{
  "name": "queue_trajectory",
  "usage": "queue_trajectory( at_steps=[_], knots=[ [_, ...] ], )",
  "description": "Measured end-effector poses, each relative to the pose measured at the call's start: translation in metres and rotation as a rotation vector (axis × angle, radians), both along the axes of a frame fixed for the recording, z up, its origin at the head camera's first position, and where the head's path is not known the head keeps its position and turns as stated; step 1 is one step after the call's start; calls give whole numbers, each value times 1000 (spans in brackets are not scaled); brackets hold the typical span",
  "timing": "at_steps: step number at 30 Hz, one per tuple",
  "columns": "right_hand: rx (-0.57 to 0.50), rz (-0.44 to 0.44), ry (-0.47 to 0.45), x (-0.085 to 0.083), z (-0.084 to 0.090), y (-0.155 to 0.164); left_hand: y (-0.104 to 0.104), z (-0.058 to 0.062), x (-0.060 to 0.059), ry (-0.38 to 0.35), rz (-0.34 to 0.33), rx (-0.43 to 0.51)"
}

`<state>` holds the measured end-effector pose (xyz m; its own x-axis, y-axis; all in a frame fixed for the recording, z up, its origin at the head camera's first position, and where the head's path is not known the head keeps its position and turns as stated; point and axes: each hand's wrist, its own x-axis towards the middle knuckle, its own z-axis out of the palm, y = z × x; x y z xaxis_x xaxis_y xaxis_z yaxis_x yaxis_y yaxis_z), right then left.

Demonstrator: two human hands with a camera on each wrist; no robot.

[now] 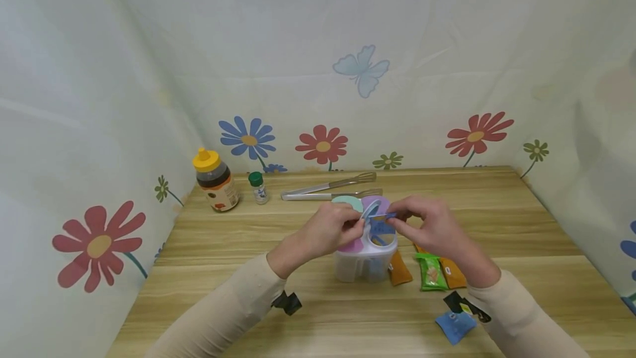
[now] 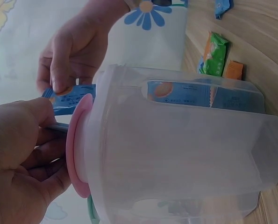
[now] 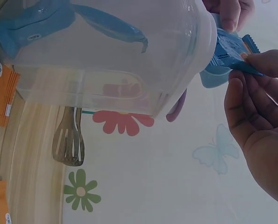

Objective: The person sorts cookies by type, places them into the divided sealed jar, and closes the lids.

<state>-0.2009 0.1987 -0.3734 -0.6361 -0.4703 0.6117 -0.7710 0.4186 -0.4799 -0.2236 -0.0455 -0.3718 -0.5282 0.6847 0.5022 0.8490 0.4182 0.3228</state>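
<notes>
A translucent plastic storage box [image 1: 365, 267] with several coloured flip lids stands on the wooden table. Its blue lid [image 1: 371, 209] is raised, and my left hand [image 1: 328, 229] pinches that lid at its edge. With thumb and fingers, my right hand [image 1: 434, 225] pinches a blue snack packet [image 3: 230, 50] at the uncovered opening. The packet's lower end reaches into the opening. Through the box wall, more blue packets [image 2: 181, 94] show inside. The pink lid [image 2: 78, 144] lies down beneath my left hand. My palm hides part of the left fingertips in the left wrist view.
Orange packets [image 1: 399, 269] and a green packet [image 1: 432, 276] lie right of the box, with a blue packet [image 1: 455, 326] nearer the front. Behind are metal tongs [image 1: 323, 187], a green-capped shaker [image 1: 259, 189] and a yellow-lidded jar [image 1: 217, 184]. A flowered curtain [image 1: 278, 87] hangs behind.
</notes>
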Motion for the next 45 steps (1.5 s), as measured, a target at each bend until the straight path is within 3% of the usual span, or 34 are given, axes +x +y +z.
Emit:
queue_trajectory(
  at_steps=[30, 45],
  knots=[
    [14, 1, -50, -3, -14, -1, 0, 1, 0, -5, -8, 1],
    [65, 1, -20, -3, -14, 4, 0, 1, 1, -3, -4, 14]
  ],
)
